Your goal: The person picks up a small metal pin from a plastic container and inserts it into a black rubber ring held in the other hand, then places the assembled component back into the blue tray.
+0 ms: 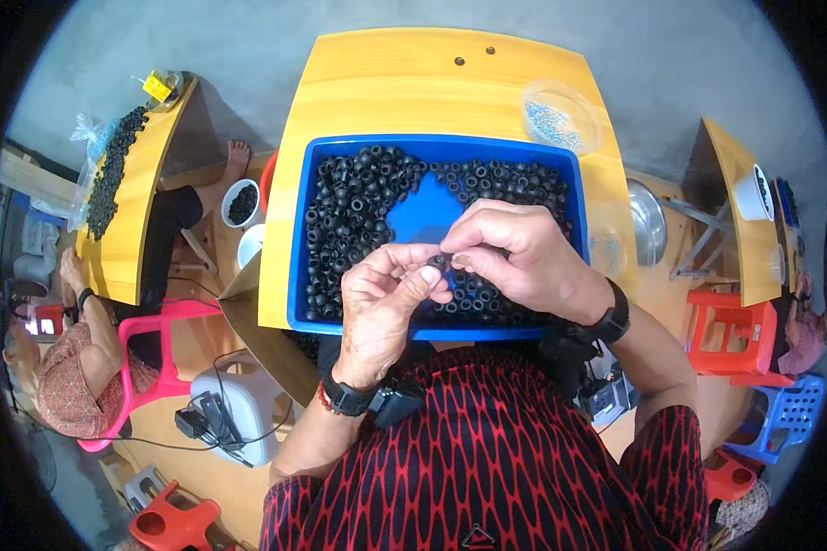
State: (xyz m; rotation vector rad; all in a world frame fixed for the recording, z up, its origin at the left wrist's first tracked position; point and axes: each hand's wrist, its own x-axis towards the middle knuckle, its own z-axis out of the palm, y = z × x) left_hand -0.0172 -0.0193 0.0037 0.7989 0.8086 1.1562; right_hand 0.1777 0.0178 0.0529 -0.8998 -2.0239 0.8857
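Observation:
Over the near part of a blue tray (300, 248), my left hand (381, 298) pinches a small black ring-shaped part (439, 263) between thumb and fingertips. My right hand (528, 248) is closed against the same part, thumb and forefinger pressed together at its edge; whether a tiny piece sits in that pinch is hidden. Many black hollow parts (345, 207) are heaped in the tray's left side. More black parts (510, 179) spread over its right side, some beneath my hands. Between the heaps the blue tray bottom shows.
On the yellow table (377, 73), a clear round tub (553, 124) holds tiny blue-and-white pieces. Two dark rings (459, 61) lie at the far edge. At left, a seated person works by another table (152, 174) with black parts. A pink chair (161, 367) and red stool (728, 338) flank me.

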